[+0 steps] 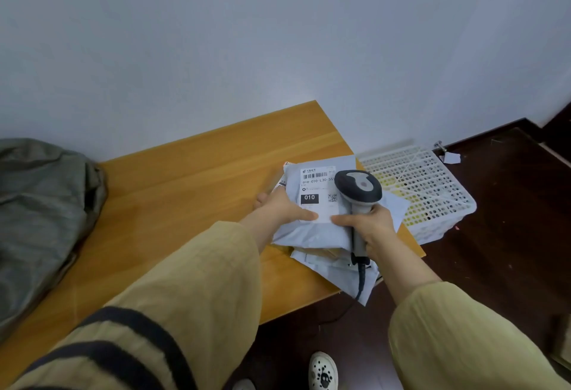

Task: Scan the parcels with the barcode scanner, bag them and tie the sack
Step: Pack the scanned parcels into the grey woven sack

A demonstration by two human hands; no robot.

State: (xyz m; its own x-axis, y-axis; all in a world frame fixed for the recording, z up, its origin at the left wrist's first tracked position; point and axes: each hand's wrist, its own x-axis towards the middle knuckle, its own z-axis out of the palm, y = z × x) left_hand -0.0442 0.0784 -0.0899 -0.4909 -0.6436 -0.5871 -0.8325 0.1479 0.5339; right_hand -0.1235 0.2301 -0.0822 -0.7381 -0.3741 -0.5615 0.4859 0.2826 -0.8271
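Observation:
A grey plastic parcel [312, 232] with a white shipping label [316, 192] lies on top of a small pile of parcels [333, 261] at the right end of the wooden table [185, 192]. My left hand [284, 209] grips the top parcel's left edge, thumb on the label. My right hand [367, 226] holds the grey barcode scanner [358, 189] by its handle, its head hovering over the label's right side, while the thumb also presses the parcel. The scanner's cable [360, 281] hangs off the table edge. A grey-green sack [40, 210] lies crumpled at the table's left end.
A white perforated plastic basket [432, 192] stands on the dark floor right of the table, against the pale wall. A scrap of paper [451, 158] lies beyond it. My shoe [323, 371] shows below the table's front edge.

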